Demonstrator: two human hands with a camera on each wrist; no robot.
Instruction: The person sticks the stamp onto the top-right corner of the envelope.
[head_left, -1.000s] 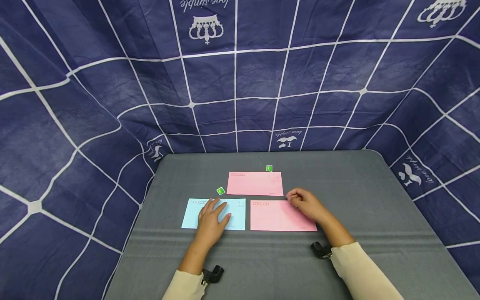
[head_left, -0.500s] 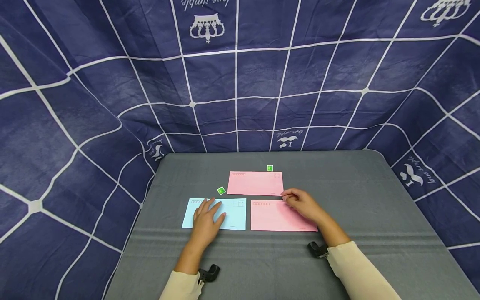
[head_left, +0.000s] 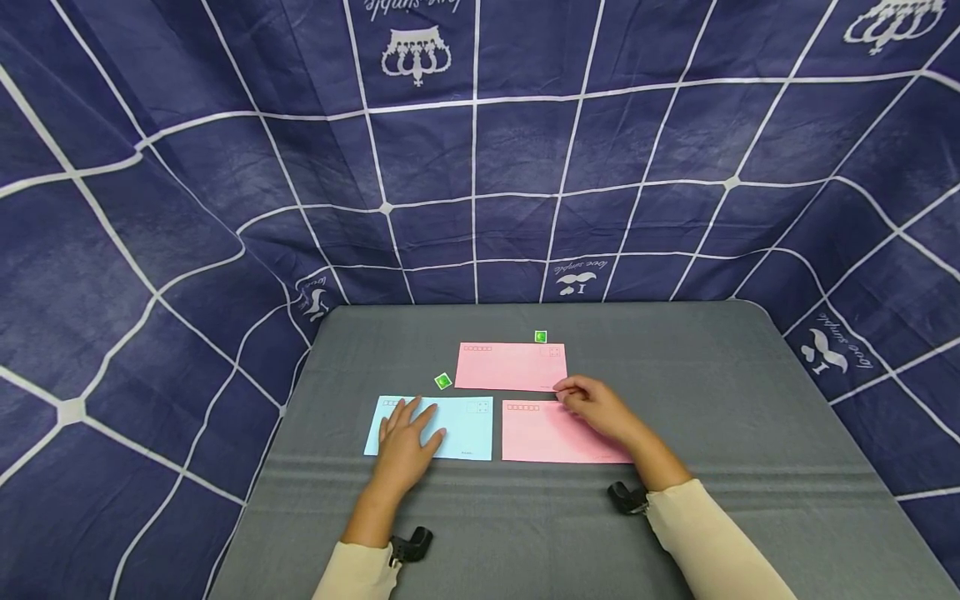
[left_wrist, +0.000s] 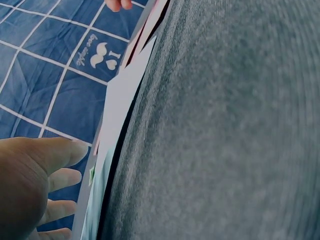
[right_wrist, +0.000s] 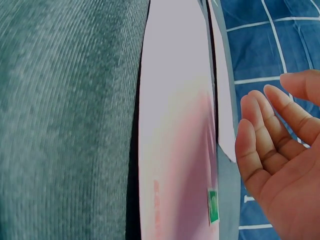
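Note:
My left hand, fingers spread, hovers over the left part of a light blue envelope; the left wrist view shows nothing in its grasp. Over the upper right of the nearer pink envelope is my right hand, its fingers bent loosely and holding nothing. A green stamp sits at that envelope's edge in the right wrist view; in the head view the hand hides that corner. Behind lies another pink envelope. One green stamp lies tilted behind the blue envelope, another stamp behind the far pink one.
The envelopes lie flat on a grey cloth-covered table. A navy curtain with white grid lines stands around its back and sides. Each wrist carries a black camera mount, such as the left mount.
My left hand has drifted left and slightly toward me over the blue envelope. My right hand has shifted left along the top of the nearer pink envelope. Envelopes and visible stamps stay put.

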